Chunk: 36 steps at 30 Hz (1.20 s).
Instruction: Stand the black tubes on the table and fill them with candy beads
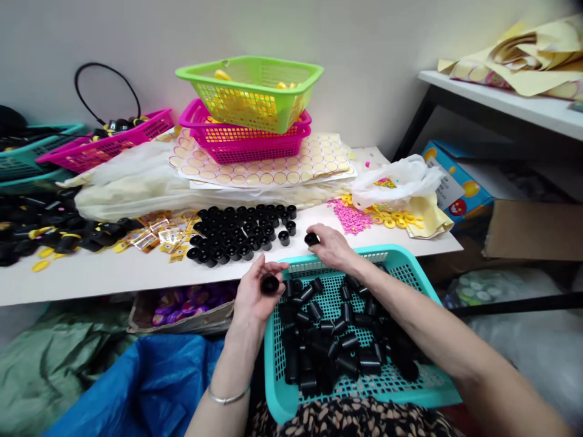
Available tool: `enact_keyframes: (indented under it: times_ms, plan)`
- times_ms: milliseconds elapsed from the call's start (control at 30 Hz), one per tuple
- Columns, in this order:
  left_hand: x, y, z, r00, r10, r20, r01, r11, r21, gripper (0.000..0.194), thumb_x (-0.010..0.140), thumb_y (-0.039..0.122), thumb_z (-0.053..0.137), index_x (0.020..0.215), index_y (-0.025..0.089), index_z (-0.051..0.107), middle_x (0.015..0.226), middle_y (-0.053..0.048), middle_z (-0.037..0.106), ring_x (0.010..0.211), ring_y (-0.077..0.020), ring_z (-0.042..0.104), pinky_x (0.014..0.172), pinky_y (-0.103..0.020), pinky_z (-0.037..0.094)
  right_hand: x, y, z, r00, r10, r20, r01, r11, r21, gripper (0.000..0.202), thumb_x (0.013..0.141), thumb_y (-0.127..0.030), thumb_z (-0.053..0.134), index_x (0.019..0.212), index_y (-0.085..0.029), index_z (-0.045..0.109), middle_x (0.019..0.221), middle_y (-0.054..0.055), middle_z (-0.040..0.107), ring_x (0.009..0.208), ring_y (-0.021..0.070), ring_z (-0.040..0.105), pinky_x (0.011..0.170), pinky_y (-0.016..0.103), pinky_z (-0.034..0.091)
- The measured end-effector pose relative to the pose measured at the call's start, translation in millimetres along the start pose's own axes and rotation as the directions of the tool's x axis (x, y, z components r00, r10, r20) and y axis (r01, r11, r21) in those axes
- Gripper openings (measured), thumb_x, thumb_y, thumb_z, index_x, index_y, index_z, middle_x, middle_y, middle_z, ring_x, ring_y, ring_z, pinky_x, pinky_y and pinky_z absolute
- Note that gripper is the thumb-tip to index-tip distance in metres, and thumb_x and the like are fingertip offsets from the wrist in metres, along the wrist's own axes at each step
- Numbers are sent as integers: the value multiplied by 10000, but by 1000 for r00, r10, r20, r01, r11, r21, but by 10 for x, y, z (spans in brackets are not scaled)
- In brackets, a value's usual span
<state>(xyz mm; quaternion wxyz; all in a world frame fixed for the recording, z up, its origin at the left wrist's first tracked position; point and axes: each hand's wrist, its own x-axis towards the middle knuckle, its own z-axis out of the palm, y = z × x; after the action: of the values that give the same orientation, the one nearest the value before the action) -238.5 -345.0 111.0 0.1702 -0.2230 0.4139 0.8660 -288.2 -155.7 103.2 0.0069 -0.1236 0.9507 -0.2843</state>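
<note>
An open strip of counter (113,276) runs along the front edge, left of the teal basket (272,364). Standing black cups (230,235) block the way behind it. Beyond the right hand (334,246), a gap separates them from the pink pieces (353,217); shadow leaves room under the white shelf (505,100) uncertain.

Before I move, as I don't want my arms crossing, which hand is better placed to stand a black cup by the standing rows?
Probably the right hand: it holds a black cup over the tabletop, just right of the standing rows. The left hand holds another cup, but nearer your body.
</note>
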Motion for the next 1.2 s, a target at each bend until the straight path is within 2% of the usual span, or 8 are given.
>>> enact_keyframes:
  times_ms: [100,267,467,567,767,933,1067,1200]
  plan:
    - [5,104,-82,997,-78,8,78,988,-132,382,882,293,428,604,86,590,716,-135,640,527,-107,519,405,-179,340,339,-12,136,993,27,118,-21,998,-53,356,696,-110,538,1045,-157,594,969,100,659,891,247,589,713,300,430]
    - [-31,76,-106,999,25,26,-22,992,-125,139,770,126,505,726,90,632,798,-103,657,661,-141,595,535,-228,468,534,-46,209,990,32,140,-20,996,-83,411,708,-103,533,1118,-113,549,1012,125,644,933,251,584,737,289,422]
    - [-76,-107,-119,978,200,49,-205,973,106,180,610,144,741,747,120,626,692,14,595,582,-76,542,480,-170,434,-60,-62,42,992,-127,-12,126,990,-71,203,858,-225,453,976,-136,593,936,95,639,852,213,580,742,298,405]
    - [-71,-220,-112,965,263,4,-259,948,183,252,570,217,798,728,122,626,673,28,588,547,-62,527,448,-162,420,-495,-46,95,972,-165,168,187,975,-120,217,881,-214,407,798,-171,604,765,64,635,740,190,587,675,284,398]
    - [-62,-318,-22,986,140,90,-155,969,190,280,616,303,780,779,107,662,716,-11,625,577,-91,582,455,-173,446,-747,-18,454,923,81,377,37,955,-294,327,789,-106,461,1108,-154,517,1001,137,600,777,240,625,637,320,432]
    - [-88,-309,-24,984,25,175,-55,985,164,263,619,235,774,813,100,658,755,-40,651,595,-102,605,492,-175,474,-690,106,491,943,75,325,-13,982,-190,187,779,-101,453,924,-150,561,926,99,603,806,200,607,674,288,438]
    - [-99,-357,-51,989,25,143,-43,991,126,223,625,206,764,781,98,648,734,-37,646,595,-101,607,501,-175,485,-774,179,409,974,99,202,-154,947,280,123,842,-255,462,818,-169,546,710,12,592,686,147,579,631,258,452]
    - [-88,-442,-34,992,66,104,-77,991,111,225,614,212,773,760,102,643,713,-21,636,581,-88,597,510,-175,489,-895,114,323,969,211,130,-215,454,864,185,727,-320,657,723,-173,544,692,-11,587,637,130,576,655,287,491]
